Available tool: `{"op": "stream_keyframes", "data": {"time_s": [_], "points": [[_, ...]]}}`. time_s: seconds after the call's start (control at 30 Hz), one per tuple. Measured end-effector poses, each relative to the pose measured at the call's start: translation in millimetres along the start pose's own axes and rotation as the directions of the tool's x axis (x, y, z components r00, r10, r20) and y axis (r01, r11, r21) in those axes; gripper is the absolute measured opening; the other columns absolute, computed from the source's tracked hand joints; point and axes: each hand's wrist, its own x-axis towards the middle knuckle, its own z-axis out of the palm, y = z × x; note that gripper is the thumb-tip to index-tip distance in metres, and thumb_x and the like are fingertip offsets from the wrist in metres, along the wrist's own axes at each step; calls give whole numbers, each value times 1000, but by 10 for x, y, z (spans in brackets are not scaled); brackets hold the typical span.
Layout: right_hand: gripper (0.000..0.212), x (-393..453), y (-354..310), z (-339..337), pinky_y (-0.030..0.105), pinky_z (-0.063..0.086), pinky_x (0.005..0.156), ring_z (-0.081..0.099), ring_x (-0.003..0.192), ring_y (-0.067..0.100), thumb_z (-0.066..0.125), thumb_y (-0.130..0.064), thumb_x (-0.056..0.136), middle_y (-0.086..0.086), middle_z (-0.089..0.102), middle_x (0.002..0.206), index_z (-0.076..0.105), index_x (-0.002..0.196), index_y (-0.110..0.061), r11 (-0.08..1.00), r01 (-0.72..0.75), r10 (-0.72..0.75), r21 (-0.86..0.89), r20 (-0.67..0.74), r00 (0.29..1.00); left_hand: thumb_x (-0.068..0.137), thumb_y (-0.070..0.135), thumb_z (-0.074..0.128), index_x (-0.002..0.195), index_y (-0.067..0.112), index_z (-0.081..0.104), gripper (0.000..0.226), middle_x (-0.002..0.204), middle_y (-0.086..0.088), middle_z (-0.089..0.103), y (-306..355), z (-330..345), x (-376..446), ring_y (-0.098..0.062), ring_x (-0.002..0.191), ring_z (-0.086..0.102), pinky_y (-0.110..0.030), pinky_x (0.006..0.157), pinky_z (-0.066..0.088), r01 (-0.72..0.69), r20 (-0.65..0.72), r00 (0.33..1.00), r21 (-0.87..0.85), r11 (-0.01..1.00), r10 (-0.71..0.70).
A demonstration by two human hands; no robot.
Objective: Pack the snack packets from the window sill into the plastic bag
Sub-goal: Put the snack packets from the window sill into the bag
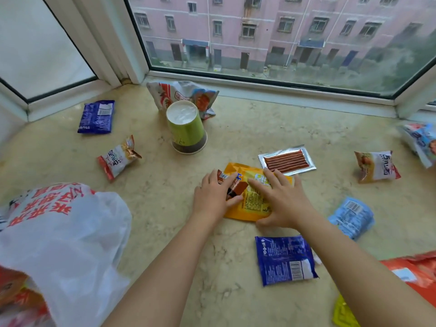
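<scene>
yellow packet: flat yellow-orange foil snack packet (253, 204) at centre of the beige marble window sill (236, 128), under both hands
brown packet: small brown-red wrapper (233, 188) lying on the yellow packet's left edge, under the left hand's fingers
left hand: left hand (213, 194) fingers curled over the brown packet, thumb against the yellow packet; gripping the brown one
right hand: right hand (280, 197) fingers spread and straight, pressing flat on the yellow packet
plastic bag: white plastic bag with red print (61, 234) at 8 o'clock from the hands, well apart, mouth not clear
dark blue packets: two, one (96, 116) at 10 o'clock, one (285, 259) at 5 o'clock just beside the right forearm
white-orange small packets: two, at 9 o'clock (118, 156) and 3 o'clock (376, 166)
sausage-stick pack: one clear silver pack (286, 161) at 1 o'clock, near the right fingertips
light blue packet: one (351, 217) at 4 o'clock
green paper cup: one (186, 127), upside down, at 11 o'clock, large crumpled white bag (181, 92) behind it
</scene>
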Motion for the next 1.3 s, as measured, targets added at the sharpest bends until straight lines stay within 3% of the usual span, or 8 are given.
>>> {"op": "stream_keyframes", "data": {"time_s": [0.13, 0.3, 0.6, 0.77, 0.87, 0.97, 1.13, 1.3], "points": [[117, 113, -5, -47, 68, 13, 105, 1, 146, 36, 60, -80, 58, 11, -6, 160, -17, 141, -52, 1000, 11, -12, 21, 67, 998, 88, 60, 52, 143, 42, 35, 60, 147, -5, 32, -43, 24, -33, -24, 131, 34, -38, 98, 40, -50, -81, 996, -56, 997, 45], [115, 137, -50, -86, 61, 25, 105, 11, 143, 35, 62, -76, 59, 10, 7, 157, -13, 142, -52, 999, 3, -5, 34, 64, 998, 86, 59, 55, 138, 41, 42, 57, 149, -9, 30, -80, 49, -61, -27, 132, 33, -38, 104, 34, -41, -95, 995, -78, 996, 33], [99, -28, -167, -51, 56, 27, 99, 33, 131, 30, 57, -74, 65, 8, 29, 147, 8, 146, -47, 999, -31, 28, -26, -88, 996, 83, 51, 63, 134, 40, 49, 54, 132, -3, 40, -90, 33, -244, -23, 119, 45, -36, 96, 36, -25, -145, 989, -161, 987, 1], [100, -228, -241, -125, 54, 36, 85, 52, 110, 33, 61, -79, 50, 11, 51, 130, 39, 139, -39, 996, -86, 83, -13, -139, 987, 83, 52, 63, 141, 41, 43, 62, 139, -6, 43, -101, 1, -457, -23, 124, 41, -33, 100, 32, -8, -193, 981, -171, 985, -25], [102, -385, -264, -167, 54, 39, 78, 57, 99, 37, 69, -75, 42, 15, 55, 124, 50, 133, -34, 996, -93, 94, 16, -175, 980, 84, 55, 59, 141, 43, 40, 62, 141, -2, 44, -75, -66, -635, -21, 124, 41, -34, 97, 31, 19, -230, 972, -138, 990, -50], [104, -551, -304, -233, 55, 41, 76, 58, 97, 39, 80, -60, 35, 18, 54, 128, 52, 130, -31, 995, -90, 95, 32, -214, 972, 82, 53, 62, 137, 44, 46, 57, 138, 0, 47, -41, -164, -836, -20, 122, 46, -37, 91, 33, 7, -311, 949, -115, 993, -42], [107, -888, -417, -394, 53, 42, 73, 58, 97, 40, 81, -54, 33, 15, 51, 135, 45, 130, -30, 997, -49, 64, 66, -257, 964, 75, 40, 76, 131, 34, 57, 59, 130, -8, 57, -53, -382, -1205, -27, 113, 57, -42, 84, 45, -76, -373, 927, -115, 990, 28], [107, -1310, -640, -667, 51, 43, 73, 59, 97, 40, 80, -51, 32, 12, 53, 134, 42, 130, -30, 995, -14, 39, 101, -257, 966, 74, 36, 78, 131, 33, 57, 61, 129, -8, 58, -20, -728, -1757, -28, 111, 58, -42, 84, 48, -51, -393, 919, -137, 989, -7]]}}
